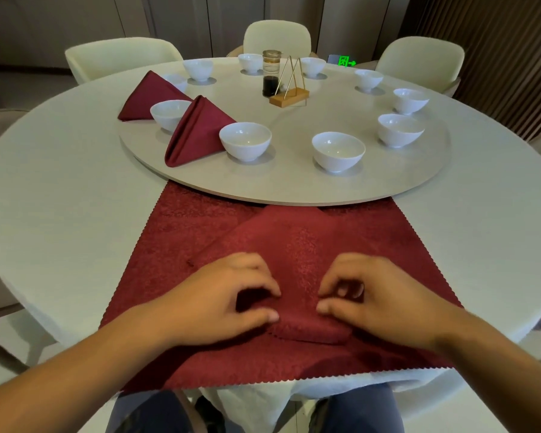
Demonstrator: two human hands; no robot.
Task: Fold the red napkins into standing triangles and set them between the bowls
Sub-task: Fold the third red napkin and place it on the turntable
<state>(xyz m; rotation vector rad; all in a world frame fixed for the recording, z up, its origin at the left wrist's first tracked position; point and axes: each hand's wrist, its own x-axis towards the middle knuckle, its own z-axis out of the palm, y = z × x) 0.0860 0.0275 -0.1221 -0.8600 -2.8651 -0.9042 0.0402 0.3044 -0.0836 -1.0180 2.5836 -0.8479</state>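
Note:
A red napkin folded into a triangle [294, 245] lies flat on top of another spread red napkin [175, 220] at the table's near edge. My left hand [219, 301] and my right hand [378, 295] pinch its near folded edge from either side, fingers curled. Two folded red napkins stand on the round turntable [294, 185]: one [197, 129] between two white bowls [245, 140] [169, 114], the other [147, 96] farther left beyond the second bowl. Several more white bowls ring the turntable, among them one [338, 151] at the near right.
A glass jar with dark liquid [270, 73] and a gold wire holder on a wooden base [289, 96] stand at the turntable's middle. Cream chairs [277, 35] surround the round white table [60, 198]. My knees show below the table edge.

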